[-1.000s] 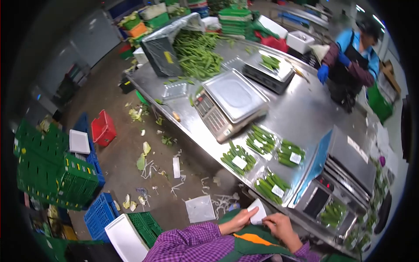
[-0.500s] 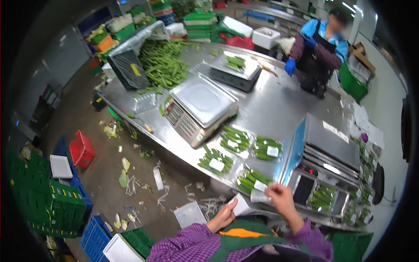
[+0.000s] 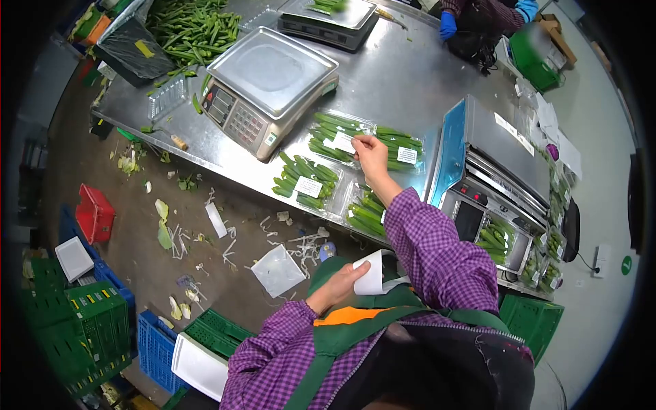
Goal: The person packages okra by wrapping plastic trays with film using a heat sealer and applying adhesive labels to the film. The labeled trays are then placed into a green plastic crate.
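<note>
White label [image 3: 344,141] is held on or just over the back-left pack of green pods [image 3: 329,125] on the counter [image 3: 383,75], at the fingertips of the right hand [image 3: 372,162]. Fingers there are drawn together on the label's right edge; whether it is stuck to the film cannot be told. White paper strip [image 3: 370,277] is clamped between thumb and fingers of the left hand [image 3: 339,283], low in front of the apron [image 3: 331,336], off the counter. Hands are well apart.

Handling: label is judged very light, thin, limp, likely tacky underneath; creasing is the main risk. Best gripped by one edge or corner, face left untouched. Film is judged slick and thin, pods firm but easily bruised, so light pressure is advised.

Edges: counter's near edge is set just beside the front-left pack [image 3: 305,179] and the front-right pack [image 3: 367,213]; the latter is partly covered by the right sleeve [image 3: 444,253]. Packs are placed close together, little gap. Left side is limited by the scale [image 3: 273,72], right side by the wrapping machine [image 3: 506,150]. Most open room is found beyond the packs, between scale and machine.
</note>
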Available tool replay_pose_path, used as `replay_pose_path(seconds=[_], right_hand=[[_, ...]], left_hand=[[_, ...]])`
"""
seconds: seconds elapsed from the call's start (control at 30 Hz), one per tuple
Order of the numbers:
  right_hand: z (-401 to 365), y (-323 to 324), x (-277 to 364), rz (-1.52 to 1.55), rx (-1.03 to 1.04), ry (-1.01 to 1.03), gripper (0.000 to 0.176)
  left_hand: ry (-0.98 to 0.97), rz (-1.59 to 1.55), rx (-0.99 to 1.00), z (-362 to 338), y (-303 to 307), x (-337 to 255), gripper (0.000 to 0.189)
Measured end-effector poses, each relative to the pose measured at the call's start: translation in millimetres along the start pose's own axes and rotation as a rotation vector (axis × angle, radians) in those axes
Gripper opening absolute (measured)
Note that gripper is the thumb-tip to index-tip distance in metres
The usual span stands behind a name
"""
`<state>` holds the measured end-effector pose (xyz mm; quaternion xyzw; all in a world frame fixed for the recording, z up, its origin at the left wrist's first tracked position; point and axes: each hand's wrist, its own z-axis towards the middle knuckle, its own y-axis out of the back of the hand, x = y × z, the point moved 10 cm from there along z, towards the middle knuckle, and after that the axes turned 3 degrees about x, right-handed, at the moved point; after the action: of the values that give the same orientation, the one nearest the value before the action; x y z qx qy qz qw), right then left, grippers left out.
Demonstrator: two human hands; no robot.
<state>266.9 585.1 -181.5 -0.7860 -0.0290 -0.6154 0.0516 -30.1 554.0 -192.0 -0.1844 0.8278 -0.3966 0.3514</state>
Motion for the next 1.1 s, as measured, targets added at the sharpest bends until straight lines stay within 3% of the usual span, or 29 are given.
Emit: replay_pose_path(seconds=[0.27,0.37,0.4,0.43,0.47,0.5,0.53,0.6,0.67,0.8,0.9,0.93,1.0,1.1], right_hand=[[30,8,-25,-0.225,-0.059,0.060,0.017],[16,1,6,-0.614,-0.071,0.142,0.027],[20,2,-1,-0.730,-0.106,0.296,0.032],[7,3,18,-0.827,-0.165,0.428,0.036],[3,5,23,-0.799,-0.143,0.439,0.036],[3,9,22,-0.773,-0.189,0.462,0.036],[9,4,9,-0.589,-0.043,0.184,0.034],[11,-29,-6,-0.294,0.293,0.068,0.038],[6,-32,-15,-0.328,0.319,0.144,0.041],[-17,2,-4,-0.433,0.308,0.153,0.032],[-86,25,7,-0.329,0.660,0.024,0.026],[-117,38,14,-0.318,0.761,-0.020,0.025],[-184,71,51,-0.450,0.885,0.036,0.031],[-253,132,49,-0.847,0.876,0.189,0.044]], left_hand=[[0.011,-0.015,-0.005,-5,5,-14,0.047],[0.003,-0.038,0.108,-16,-11,-22,0.046],[-0.015,-0.057,0.200,-20,-19,-28,0.043],[-0.062,0.121,0.202,-22,-13,-27,0.044],[-0.119,0.306,0.219,-22,-8,-25,0.044],[-0.072,0.240,0.277,-20,-16,-28,0.043],[-0.018,0.178,0.325,-22,-26,-29,0.042],[0.113,0.108,0.216,-17,-12,0,0.037],[0.223,0.165,0.021,-8,7,21,0.033],[0.122,0.395,-0.079,16,31,39,0.033],[-0.017,0.239,-0.159,30,31,44,0.033],[0.063,0.373,-0.288,10,-8,14,0.033],[-0.089,0.028,-0.197,25,-23,25,0.034],[-0.139,0.003,-0.186,38,-37,40,0.036]])
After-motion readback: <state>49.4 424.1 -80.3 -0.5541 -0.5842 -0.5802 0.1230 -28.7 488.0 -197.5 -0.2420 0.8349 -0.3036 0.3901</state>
